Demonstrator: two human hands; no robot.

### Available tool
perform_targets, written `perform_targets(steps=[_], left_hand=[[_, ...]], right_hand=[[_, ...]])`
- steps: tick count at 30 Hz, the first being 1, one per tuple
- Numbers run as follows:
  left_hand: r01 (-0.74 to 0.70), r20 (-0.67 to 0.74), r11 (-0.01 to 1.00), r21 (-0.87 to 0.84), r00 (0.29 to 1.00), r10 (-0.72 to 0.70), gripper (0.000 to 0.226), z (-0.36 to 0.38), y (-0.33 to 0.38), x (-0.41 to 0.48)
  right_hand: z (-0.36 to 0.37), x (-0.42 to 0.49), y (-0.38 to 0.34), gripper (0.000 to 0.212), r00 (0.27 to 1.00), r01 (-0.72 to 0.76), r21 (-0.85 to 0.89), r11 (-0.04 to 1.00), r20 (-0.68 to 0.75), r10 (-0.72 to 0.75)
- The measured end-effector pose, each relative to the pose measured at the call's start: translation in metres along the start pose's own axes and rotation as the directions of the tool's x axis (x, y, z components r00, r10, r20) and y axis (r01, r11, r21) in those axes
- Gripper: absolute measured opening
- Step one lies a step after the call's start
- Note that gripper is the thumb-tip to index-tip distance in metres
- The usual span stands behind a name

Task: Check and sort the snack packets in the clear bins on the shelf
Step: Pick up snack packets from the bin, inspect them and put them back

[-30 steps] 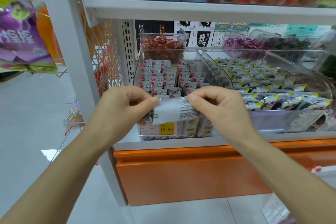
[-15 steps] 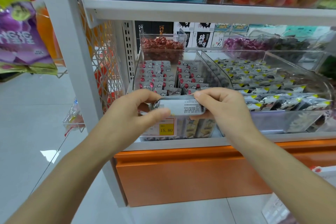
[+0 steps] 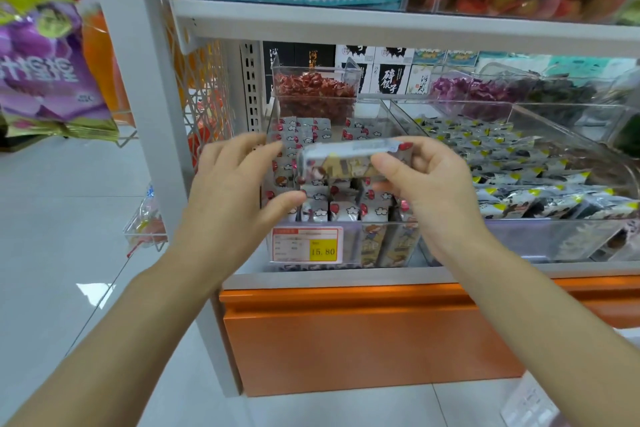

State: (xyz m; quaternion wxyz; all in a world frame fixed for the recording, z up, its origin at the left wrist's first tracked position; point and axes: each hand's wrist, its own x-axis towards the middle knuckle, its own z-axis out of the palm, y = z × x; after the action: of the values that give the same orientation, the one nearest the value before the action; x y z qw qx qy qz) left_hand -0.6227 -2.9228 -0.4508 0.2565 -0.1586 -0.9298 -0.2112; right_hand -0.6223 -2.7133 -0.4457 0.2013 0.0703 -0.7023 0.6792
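One snack packet [image 3: 332, 166] is up for inspection, held level over the front of the left clear bin [image 3: 353, 253], printed face toward the camera. Right hand [image 3: 433, 191] pinches its right half, thumb on the front, fingers curled behind. Left hand [image 3: 235, 194] is relaxed, fingers straight and spread, just beside the packet's left end. Can't tell if a fingertip touches it, but it grips nothing.

Progress, my read: early to middle. Left bin holds neat upright rows of the same grey-and-red packets [image 3: 311, 135], so that bin looks mostly ordered. Check on this packet looks in progress; it has yet to go back into a row or elsewhere. Right clear bin [image 3: 588, 139] with yellow-cornered packets [image 3: 502, 163] lies looser, no hand near it, so likely left to do. Can't see any set-aside pile, so no count of rejects.

Around: price tag [image 3: 308, 245] on left bin's front wall, red candy bin [image 3: 315, 94] behind, purple candy [image 3: 460, 90] further right, boxed goods [image 3: 389, 78] on the back wall. Upper shelf [image 3: 381, 28] sits low over the bins and limits reach to the rear rows. White upright post [image 3: 152, 87] and hanging purple bag [image 3: 45, 66] crowd the left elbow side. Divider wall [image 3: 403, 118] between both bins blocks a straight slide across; packet must lift over. Packets look small and slick, so a one-hand pinch could slip.
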Motion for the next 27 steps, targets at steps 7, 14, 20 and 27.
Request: perform_targets(steps=[7, 14, 20, 27], left_hand=[[-0.002, 0.224, 0.976, 0.219, 0.973, -0.049, 0.080, 0.007, -0.011, 0.002], [-0.021, 0.233, 0.992, 0.128, 0.972, -0.009, 0.054, 0.008, -0.014, 0.002], [0.017, 0.226, 0.999, -0.029, 0.974, -0.010, 0.075, 0.003, -0.019, 0.002], [0.026, 0.237, 0.997, -0.068, 0.972, -0.009, 0.091, 0.004, -0.023, 0.002]], right_hand=[[0.034, 0.043, -0.007, 0.020, 0.984, 0.176, -0.431, 0.885, 0.058, -0.167], [0.075, 0.060, 0.002, 0.025, 0.889, 0.433, -0.718, 0.545, 0.442, -0.124], [0.088, 0.065, 0.012, 0.022, 0.756, 0.582, -0.741, 0.336, 0.645, 0.111], [0.084, 0.084, 0.001, 0.030, 0.741, 0.453, -0.693, 0.561, 0.643, 0.195]])
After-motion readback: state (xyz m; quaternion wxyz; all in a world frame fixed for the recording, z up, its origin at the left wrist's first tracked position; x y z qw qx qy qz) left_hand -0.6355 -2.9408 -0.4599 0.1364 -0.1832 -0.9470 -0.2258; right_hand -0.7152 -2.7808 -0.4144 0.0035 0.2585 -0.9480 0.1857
